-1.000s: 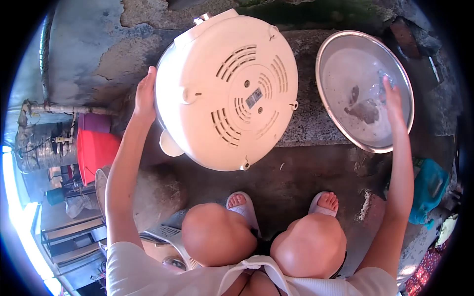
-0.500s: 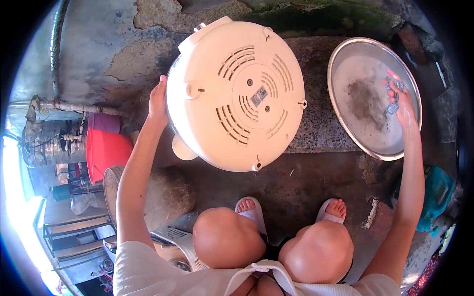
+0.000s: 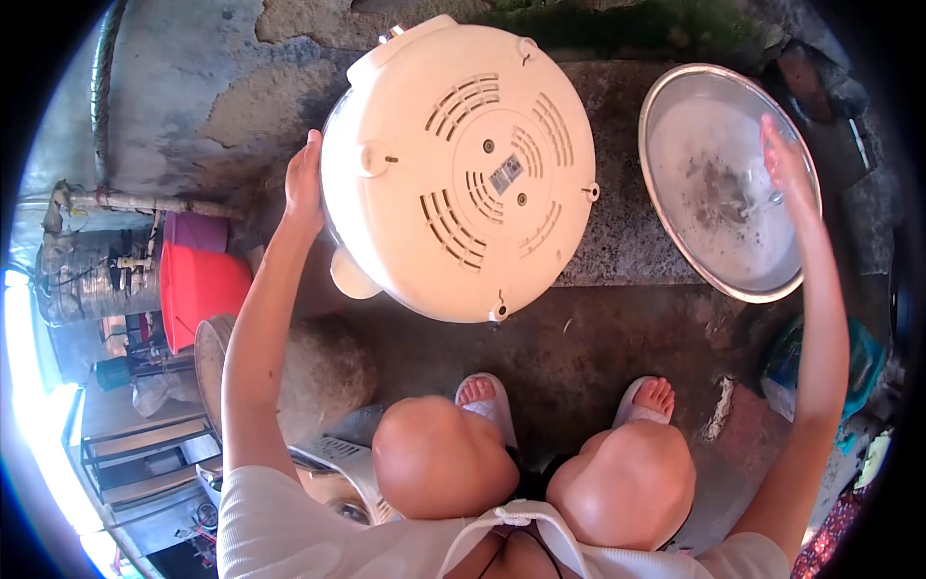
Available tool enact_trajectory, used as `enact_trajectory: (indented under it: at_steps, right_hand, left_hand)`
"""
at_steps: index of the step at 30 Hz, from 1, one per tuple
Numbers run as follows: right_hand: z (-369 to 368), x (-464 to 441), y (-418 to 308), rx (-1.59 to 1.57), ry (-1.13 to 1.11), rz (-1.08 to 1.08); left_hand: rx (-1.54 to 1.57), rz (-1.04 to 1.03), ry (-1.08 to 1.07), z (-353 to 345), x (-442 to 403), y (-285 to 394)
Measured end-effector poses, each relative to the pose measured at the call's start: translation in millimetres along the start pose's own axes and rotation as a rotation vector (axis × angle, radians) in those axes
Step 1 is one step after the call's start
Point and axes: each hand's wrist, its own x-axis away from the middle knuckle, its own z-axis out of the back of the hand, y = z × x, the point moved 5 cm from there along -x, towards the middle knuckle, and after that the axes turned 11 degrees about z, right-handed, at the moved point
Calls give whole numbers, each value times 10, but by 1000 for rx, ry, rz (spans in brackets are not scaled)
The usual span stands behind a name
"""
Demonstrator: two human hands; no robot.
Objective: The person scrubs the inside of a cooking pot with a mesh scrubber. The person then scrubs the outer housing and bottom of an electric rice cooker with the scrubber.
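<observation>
A round cream appliance (image 3: 395,203) is tilted so that its vented underside faces me. My left hand (image 3: 304,183) grips its left side, with the fingers partly hidden behind the rim. On the right, my right hand (image 3: 789,169) is over the metal basin (image 3: 654,179), fingers close together. A small shiny grey bit of a metal scrubber (image 3: 775,198) shows beside its palm, mostly hidden by the hand. Cloudy water with dark residue fills the basin.
A red bucket (image 3: 203,294) and a purple one (image 3: 196,232) stand at the left, near a large round container (image 3: 318,372). A teal container (image 3: 863,362) is at the right. A speckled stone slab (image 3: 622,241) lies behind, below the wall.
My right hand has dipped toward the basin and come back up over its right side, its fingers now straighter. The scrubber shows less than half a second ago. The appliance stays tilted in my left hand.
</observation>
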Motion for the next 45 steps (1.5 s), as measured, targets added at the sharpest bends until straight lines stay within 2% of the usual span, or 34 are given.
enact_trajectory:
  at_steps: [2, 4, 5, 6, 8, 9, 11, 13, 14, 15, 16, 17, 18, 22, 23, 25, 27, 28, 30, 31, 35, 37, 38, 39, 40, 42, 44, 45]
  right_hand:
    - [28, 282, -674, -318, -116, 145]
    - [120, 356, -982, -707, -257, 374]
    - [165, 413, -971, -775, -273, 419]
    - [202, 228, -600, -867, -389, 374]
    - [149, -196, 422, 367, -255, 324]
    - [28, 40, 232, 1061, -101, 318]
    - [-247, 271, -368, 800, 31, 466]
    - [-712, 392, -711, 421, -3, 805]
    - [-919, 423, -903, 196, 66, 874]
    - [-1100, 393, -1035, 67, -17, 653]
    - [-1282, 436, -1187, -251, -80, 477]
    - [-1494, 391, -1238, -508, -21, 529]
    - [-1621, 387, -1403, -548, -7, 658]
    - [-1503, 283, -1621, -458, 72, 486]
    - [-1390, 210, -1567, -599, -15, 412]
    - [-999, -71, -1432, -617, -4, 457]
    - [-576, 228, -2049, -633, 96, 714]
    - [-372, 562, -2340, -530, 145, 708]
    - [91, 568, -2661, -571, 116, 719]
    - [146, 544, -2608, -537, 192, 670]
    - [158, 324, -1582, -389, 483, 445]
    - [-401, 488, -591, 293, 72, 369]
    - [-684, 601, -89, 598, -123, 418]
    - [-794, 672, -321, 463, 15, 496]
    - [-893, 743, -563, 334, 142, 586]
    - [-1301, 775, -1012, -56, 74, 752]
    - [-1666, 805, -1593, -390, 25, 881]
    - [-1787, 883, -1887, -447, -38, 911]
  left_hand:
    - [-53, -42, 26, 77, -35, -83]
    - [-124, -109, 73, 177, -172, -136]
    - [-101, -88, 59, 160, -180, -141]
    - [-76, -63, 43, 148, -175, -156]
    - [-1, 39, -2, 129, -152, -244]
    - [39, 94, -24, 103, -175, -301]
    - [171, 118, -58, 47, -219, -459]
    - [193, 148, -76, -27, -99, -503]
    - [215, 156, -80, -64, -123, -493]
    - [236, 175, -79, -72, -110, -524]
    - [252, 198, -72, -53, -81, -554]
    - [269, 191, -26, -40, -45, -541]
    - [236, 142, -10, -44, -5, -476]
    - [161, 34, 63, -27, 181, -343]
    - [170, 29, 81, 13, 208, -344]
    - [188, 24, 128, 47, 272, -350]
    - [175, 20, 144, 51, 309, -316]
    - [171, 16, 152, 45, 317, -297]
    - [177, -26, 161, 37, 261, -294]
    - [182, -51, 166, 28, 236, -261]
    - [123, -75, 154, 56, 176, -278]
    - [154, -69, 160, 27, 269, -278]
    - [176, -79, 158, -28, 267, -259]
    - [232, -86, 83, -87, 259, -231]
    - [197, -50, 98, -23, 246, -232]
    - [148, 21, 128, 123, 222, -326]
    - [136, 55, 60, 89, 221, -269]
    - [136, 45, 66, 42, 256, -238]
